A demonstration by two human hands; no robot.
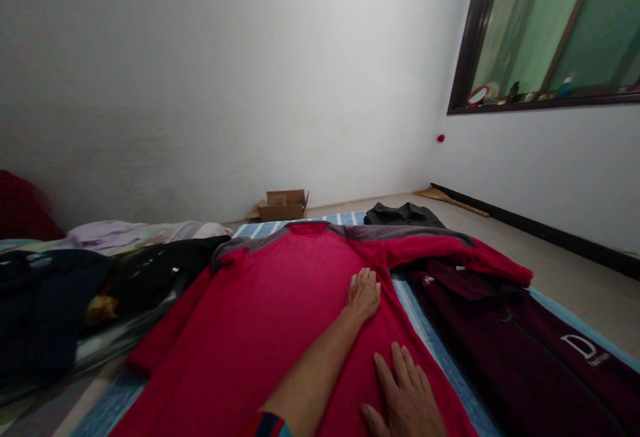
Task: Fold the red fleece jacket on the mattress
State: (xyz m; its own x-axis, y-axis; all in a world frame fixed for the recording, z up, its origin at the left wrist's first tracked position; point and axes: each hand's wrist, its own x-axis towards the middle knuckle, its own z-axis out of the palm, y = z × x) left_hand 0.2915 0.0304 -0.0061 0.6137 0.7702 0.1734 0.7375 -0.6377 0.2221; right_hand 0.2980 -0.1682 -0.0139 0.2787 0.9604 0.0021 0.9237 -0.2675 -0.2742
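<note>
A red long-sleeved top (pixel 280 304) with grey shoulder panels lies spread flat on a blue striped mat (pixel 430 337). My left hand (pixel 364 294) reaches forward and rests flat on the top's right side near the armpit, fingers stretched out. Closer to me, my right hand (pixel 406 394) lies palm down on the same garment near its right edge, fingers apart. Neither hand holds anything.
A dark maroon jacket (pixel 520 350) lies to the right of the red top, a dark green garment (pixel 403 214) beyond it. Dark clothes (pixel 60 297) are piled at the left. A cardboard box (pixel 283 205) stands by the white wall. A window ledge (pixel 545 100) holds small items.
</note>
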